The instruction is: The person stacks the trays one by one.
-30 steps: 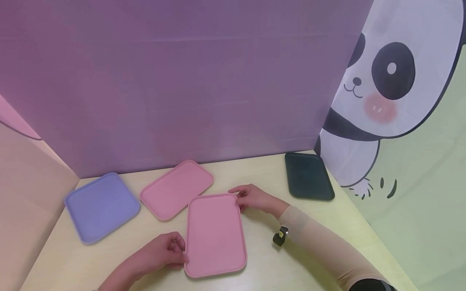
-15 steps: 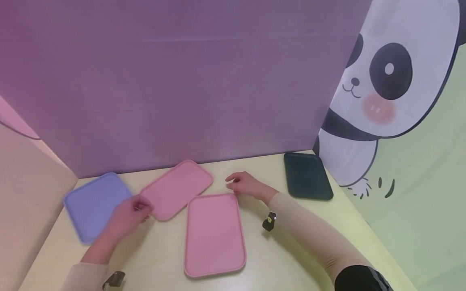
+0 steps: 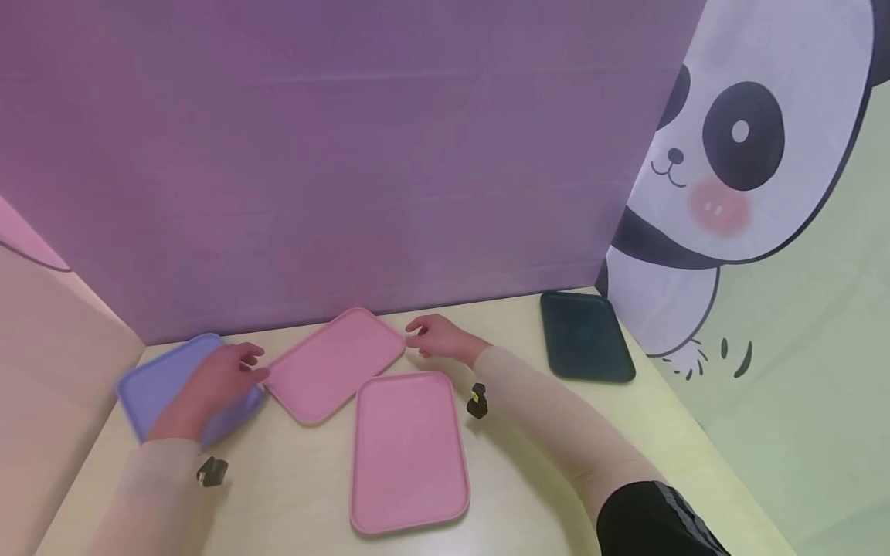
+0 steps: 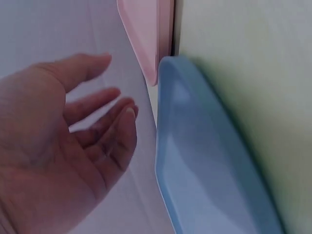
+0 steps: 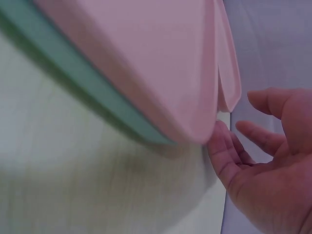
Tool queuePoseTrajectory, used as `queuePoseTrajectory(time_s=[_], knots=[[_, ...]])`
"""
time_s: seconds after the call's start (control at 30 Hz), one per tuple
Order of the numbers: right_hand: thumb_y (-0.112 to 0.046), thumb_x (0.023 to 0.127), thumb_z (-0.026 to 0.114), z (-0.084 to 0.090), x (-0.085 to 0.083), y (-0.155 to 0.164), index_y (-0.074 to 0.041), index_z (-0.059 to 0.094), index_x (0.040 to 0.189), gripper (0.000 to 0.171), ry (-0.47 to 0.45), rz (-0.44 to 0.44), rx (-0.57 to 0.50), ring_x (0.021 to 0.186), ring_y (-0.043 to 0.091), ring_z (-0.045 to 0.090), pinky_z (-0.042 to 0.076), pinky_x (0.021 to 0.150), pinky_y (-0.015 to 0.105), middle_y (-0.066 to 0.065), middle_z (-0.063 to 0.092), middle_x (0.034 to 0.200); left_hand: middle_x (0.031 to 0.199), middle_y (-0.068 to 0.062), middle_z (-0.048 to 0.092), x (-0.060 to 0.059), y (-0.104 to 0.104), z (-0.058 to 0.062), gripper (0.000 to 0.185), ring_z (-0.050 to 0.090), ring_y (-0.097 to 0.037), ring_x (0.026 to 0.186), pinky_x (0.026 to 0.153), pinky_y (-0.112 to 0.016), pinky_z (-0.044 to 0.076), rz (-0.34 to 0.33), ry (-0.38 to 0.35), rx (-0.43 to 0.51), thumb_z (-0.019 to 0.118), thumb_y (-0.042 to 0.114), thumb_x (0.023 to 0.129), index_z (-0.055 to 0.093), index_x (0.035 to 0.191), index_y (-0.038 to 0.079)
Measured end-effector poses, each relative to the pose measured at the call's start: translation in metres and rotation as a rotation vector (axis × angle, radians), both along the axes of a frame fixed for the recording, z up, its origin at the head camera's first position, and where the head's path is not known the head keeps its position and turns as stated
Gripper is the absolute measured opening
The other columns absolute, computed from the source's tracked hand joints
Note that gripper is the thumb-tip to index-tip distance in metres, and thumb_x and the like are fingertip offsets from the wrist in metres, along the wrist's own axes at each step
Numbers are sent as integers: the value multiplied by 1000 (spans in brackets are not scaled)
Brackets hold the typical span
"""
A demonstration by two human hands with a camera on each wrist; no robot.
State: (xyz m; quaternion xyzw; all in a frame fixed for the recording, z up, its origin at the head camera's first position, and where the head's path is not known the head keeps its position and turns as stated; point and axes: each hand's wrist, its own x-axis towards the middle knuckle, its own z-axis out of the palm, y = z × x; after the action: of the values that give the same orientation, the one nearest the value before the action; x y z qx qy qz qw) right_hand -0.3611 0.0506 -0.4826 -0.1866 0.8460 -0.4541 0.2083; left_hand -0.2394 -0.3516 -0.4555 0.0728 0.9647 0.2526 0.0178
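Over the blue-violet tray (image 3: pixel 147 398) reaches my left hand (image 3: pixel 215 382), fingers loosely bent and holding nothing. Its fingertips come close to the left corner of the far pink tray (image 3: pixel 334 364), which lies at a slant. At that tray's opposite corner is my right hand (image 3: pixel 443 338), thumb and fingers apart. Nearest me lies a second pink tray (image 3: pixel 410 455), lengthwise. In the right wrist view a green tray (image 5: pixel 73 68) shows directly beneath the near pink tray (image 5: pixel 141 53). The left wrist view shows the left hand (image 4: pixel 73 131) beside the blue tray (image 4: pixel 204 190).
A dark green tray (image 3: pixel 587 336) lies at the table's back right. Behind the pale wooden table (image 3: pixel 292 494) rises a purple backdrop (image 3: pixel 389 170). A panda-printed panel (image 3: pixel 737 224) stands along the right side. Small black cameras sit at both wrists.
My left hand let go of the near pink tray's edge and moved up and left over the blue tray. My right hand left that tray's corner, moving left toward the far pink tray.
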Motion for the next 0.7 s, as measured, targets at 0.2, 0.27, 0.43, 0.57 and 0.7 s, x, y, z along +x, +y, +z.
queuePoseTrajectory(time_s=[0.2,0.27,0.43,0.57,0.7], knots=[[-14,106,72,-7,-9,-11,2,62,151,49,24,26,3,83,15,68,60,79,27,11,75,112,125,-34,70,-10,-8,-4,53,68,-52,116,100,-65,55,-88,-29,38,79,14,101,61,141,-15],[-14,106,73,-7,-10,-12,1,60,153,51,26,41,1,87,16,70,61,81,28,12,75,115,124,-33,71,-12,-11,-5,52,69,-50,115,99,-63,56,-111,-41,53,80,12,100,61,141,-14],[-13,103,79,-5,-9,-15,-1,55,160,63,0,84,-13,93,18,73,63,86,31,14,74,122,125,-31,71,-14,-15,-5,58,69,-48,115,97,-58,58,-141,-123,83,80,9,99,56,148,-12],[-11,99,84,-2,-6,-17,-3,52,163,71,-9,117,-1,93,19,76,62,89,31,13,74,125,127,-31,70,-17,-16,-6,64,68,-48,117,99,-60,58,-152,-170,89,84,12,98,54,150,-12],[-8,97,85,0,-5,-20,-2,51,162,73,-13,125,-5,94,20,77,61,92,31,15,76,124,129,-30,71,-22,-15,-9,65,67,-47,119,104,-64,55,-145,-193,72,85,14,98,55,151,-10]])
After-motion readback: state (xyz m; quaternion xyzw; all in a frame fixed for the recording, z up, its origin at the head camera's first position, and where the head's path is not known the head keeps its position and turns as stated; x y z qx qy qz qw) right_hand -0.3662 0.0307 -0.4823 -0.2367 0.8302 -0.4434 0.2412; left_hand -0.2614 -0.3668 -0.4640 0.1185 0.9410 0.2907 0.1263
